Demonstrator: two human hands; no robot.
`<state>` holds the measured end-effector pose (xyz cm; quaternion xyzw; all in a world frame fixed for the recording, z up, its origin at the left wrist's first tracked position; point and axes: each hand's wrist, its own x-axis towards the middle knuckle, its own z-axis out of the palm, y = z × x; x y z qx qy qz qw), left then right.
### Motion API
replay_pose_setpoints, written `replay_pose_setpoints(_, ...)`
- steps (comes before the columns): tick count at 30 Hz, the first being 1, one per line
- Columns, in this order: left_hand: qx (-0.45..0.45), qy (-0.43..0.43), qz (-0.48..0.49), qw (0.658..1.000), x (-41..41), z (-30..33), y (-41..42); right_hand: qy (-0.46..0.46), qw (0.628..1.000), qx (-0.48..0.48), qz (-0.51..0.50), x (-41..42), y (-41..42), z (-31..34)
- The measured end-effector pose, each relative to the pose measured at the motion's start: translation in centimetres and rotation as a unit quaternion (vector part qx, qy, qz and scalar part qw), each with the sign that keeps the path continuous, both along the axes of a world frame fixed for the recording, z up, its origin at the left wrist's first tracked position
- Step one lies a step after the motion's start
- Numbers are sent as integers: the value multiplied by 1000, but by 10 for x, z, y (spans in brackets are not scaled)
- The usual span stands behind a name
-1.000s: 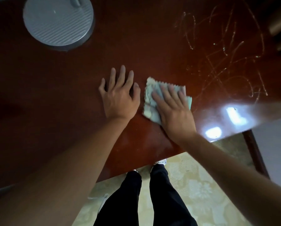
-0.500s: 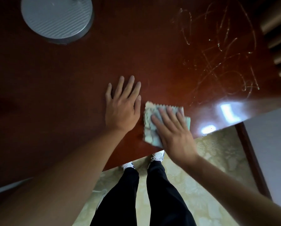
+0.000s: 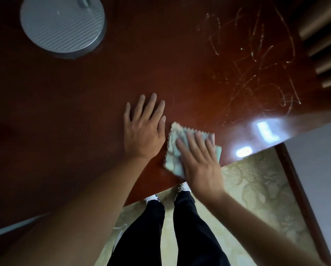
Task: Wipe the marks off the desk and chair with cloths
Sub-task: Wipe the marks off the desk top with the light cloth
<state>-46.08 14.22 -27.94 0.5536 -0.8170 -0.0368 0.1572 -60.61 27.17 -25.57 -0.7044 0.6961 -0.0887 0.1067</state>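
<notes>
Desk (image 3: 68, 104): dark reddish-brown wood, glossy, filling most of the view; its near edge runs diagonally, lower left to upper right. Two bright light reflections (image 3: 264, 131) near that edge at right

Marks (image 3: 256, 60): pale scribbled lines across the far right of the desktop, well apart from the cloth

Lamp base (image 3: 62, 24): round, grey, ribbed, at the far left of the desktop; a stem rises from it out of frame

Cloth (image 3: 173, 150): pale green-grey, zigzag-cut edge, lying flat near the desk's near edge

Right hand (image 3: 201, 162): flat, fingers extended, pressing down on the cloth; slightly blurred

Left hand (image 3: 144, 129): flat on bare wood, fingers spread, holding nothing, just beside the cloth

Floor (image 3: 256, 189): beige patterned carpet; the person's black trousers (image 3: 187, 231) and white shoes (image 3: 182, 187) stand on it

Wooden slats (image 3: 325, 45): pale brown, far right beyond the desk; what they belong to cannot be told
</notes>
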Motion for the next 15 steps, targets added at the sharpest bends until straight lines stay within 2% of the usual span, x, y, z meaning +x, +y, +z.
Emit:
replay_pose_setpoints(2, 2, -3, -2, 1000, 0, 0, 0, -1, 1000, -3, 22, 3, 14, 1)
replay_pose_setpoints(5, 8, 5, -10, 1000, -1, 2, 0, 15, 998, -1, 58, -20, -19, 3)
replay_pose_setpoints(6, 11, 5, -9, 1000, -1, 4, 0, 19, 999, -10, 31, -34, -36, 3)
replay_pose_setpoints(8, 20, 0, -5, 1000, 0, 6, 1, 28, 996, -15, -86, -66, -72, 3)
replay_pose_setpoints(10, 20, -3, -11, 1000, -4, 9, 1, 20, 977, -15, -214, -84, -91, 2)
replay_pose_setpoints(11, 18, -3, -24, 1000, -7, 11, 2, 22, 970, -13, -241, -78, -90, 0)
replay_pose_setpoints(13, 8, 1, -69, 998, -26, 14, 0, 31, 977, -24, -209, -56, -69, -4)
replay_pose_setpoints(15, 9, 5, -97, 995, -44, 17, -4, 16, 993, -18, -116, -37, -43, -5)
